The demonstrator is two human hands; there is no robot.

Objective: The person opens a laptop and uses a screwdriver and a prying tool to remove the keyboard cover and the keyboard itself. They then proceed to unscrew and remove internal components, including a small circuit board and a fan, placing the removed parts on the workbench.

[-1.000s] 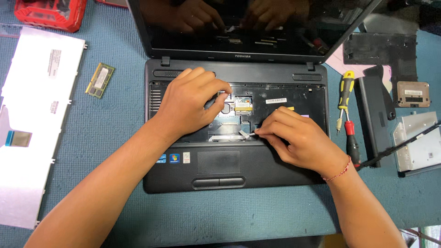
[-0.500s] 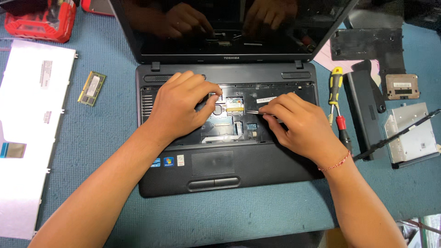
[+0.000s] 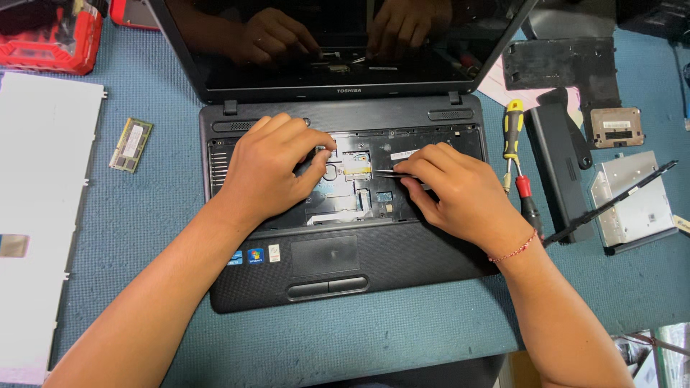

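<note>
Hands over the laptop's [image 3: 345, 237] open keyboard bay: my left hand [image 3: 277, 169] presses flat to steady, my right hand [image 3: 453, 190] pinches thin tweezers [image 3: 384, 172], which I judge best kept low and gentle.

A black laptop [image 3: 338, 215] lies open and flat under both hands, its dark screen tilted back beyond the fingertips. Its keyboard is off (the bay is a bare recess of metal plate, small connectors and pale ribbon cable), and this opened bay sits directly beneath the fingers. The palm rest, with touchpad and two buttons, lies nearer the wrists, with small stickers by the left forearm. The left hand [image 3: 277, 169] rests on the bay's left part, thumb and forefinger pressed down near a flat connector. The right hand [image 3: 460, 190] holds thin metal tweezers [image 3: 388, 172], their tip pointing left toward the left hand's thumb, at the bay's middle.
</note>
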